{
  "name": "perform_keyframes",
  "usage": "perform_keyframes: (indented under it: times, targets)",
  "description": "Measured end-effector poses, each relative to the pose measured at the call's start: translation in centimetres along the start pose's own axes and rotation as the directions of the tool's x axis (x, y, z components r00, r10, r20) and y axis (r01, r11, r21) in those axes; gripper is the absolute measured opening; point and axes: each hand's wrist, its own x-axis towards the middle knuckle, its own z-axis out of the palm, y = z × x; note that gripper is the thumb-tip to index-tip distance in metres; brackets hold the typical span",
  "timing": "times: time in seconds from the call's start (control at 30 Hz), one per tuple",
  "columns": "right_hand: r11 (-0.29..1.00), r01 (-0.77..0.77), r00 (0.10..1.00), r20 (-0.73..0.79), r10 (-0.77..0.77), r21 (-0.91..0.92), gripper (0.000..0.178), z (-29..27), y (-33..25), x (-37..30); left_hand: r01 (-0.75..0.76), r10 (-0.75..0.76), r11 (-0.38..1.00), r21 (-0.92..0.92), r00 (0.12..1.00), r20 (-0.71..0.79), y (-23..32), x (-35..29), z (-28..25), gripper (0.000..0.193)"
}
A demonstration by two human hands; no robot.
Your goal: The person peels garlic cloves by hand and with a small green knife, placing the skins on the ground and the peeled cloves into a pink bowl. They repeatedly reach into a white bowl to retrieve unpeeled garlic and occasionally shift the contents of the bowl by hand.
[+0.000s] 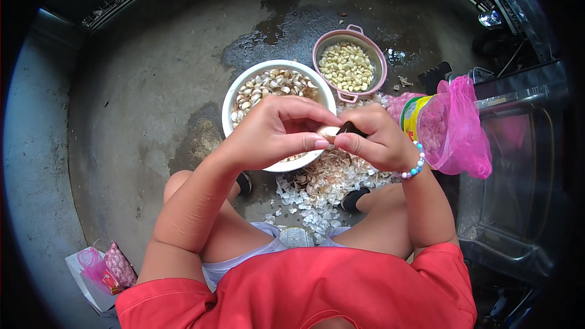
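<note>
My left hand (277,131) pinches a garlic clove (329,132) between thumb and fingertips, over the near right side of a white basin (228,100). Unpeeled garlic cloves (281,80) lie in that basin. Meeting the clove from the other side, my right hand (385,137) is closed around a small dark tool (351,128), seemingly a knife; its blade is mostly hidden. A beaded bracelet (414,161) circles my right wrist. Beyond the hands, peeled garlic cloves (347,66) fill a pink two-handled colander (384,68).
Garlic skins (314,198) are heaped on the floor between my feet. On the right, a pink net bag (466,128) with garlic lies by a dark plastic chair (506,207). Another garlic bag (119,265) sits at the lower left. Wet patches (292,36) mark the concrete floor.
</note>
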Motion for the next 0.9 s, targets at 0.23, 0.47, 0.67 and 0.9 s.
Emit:
perform_keyframes:
  times: [0.23, 0.47, 0.67, 0.9]
  targets:
    - [0.735, 0.249, 0.895, -0.140, -0.424, -0.631, 0.022, 0.2, 0.8, 0.6, 0.128, -0.272, 0.655, -0.745, 0.960, -0.074, -1.3, 0.0, 1.9, 0.028]
    - [0.644, 0.226, 0.936, -0.021, -0.352, -0.731, 0.020, 0.1, 0.3, 0.7, 0.168, -0.363, 0.704, -0.690, 0.920, -0.147, -1.3, 0.2, 2.4, 0.026]
    - [0.625, 0.265, 0.945, 0.071, -0.318, -0.734, 0.021, -0.8, -0.6, -0.4, 0.166, -0.440, 0.661, -0.732, 0.876, -0.198, -2.3, 0.7, 1.0, 0.028]
    - [0.545, -0.290, 0.868, 0.024, 0.497, -0.787, 0.036, -2.3, 0.0, -3.5, 0.196, -0.406, 0.644, -0.740, 0.907, -0.114, -1.3, 0.5, 1.3, 0.030]
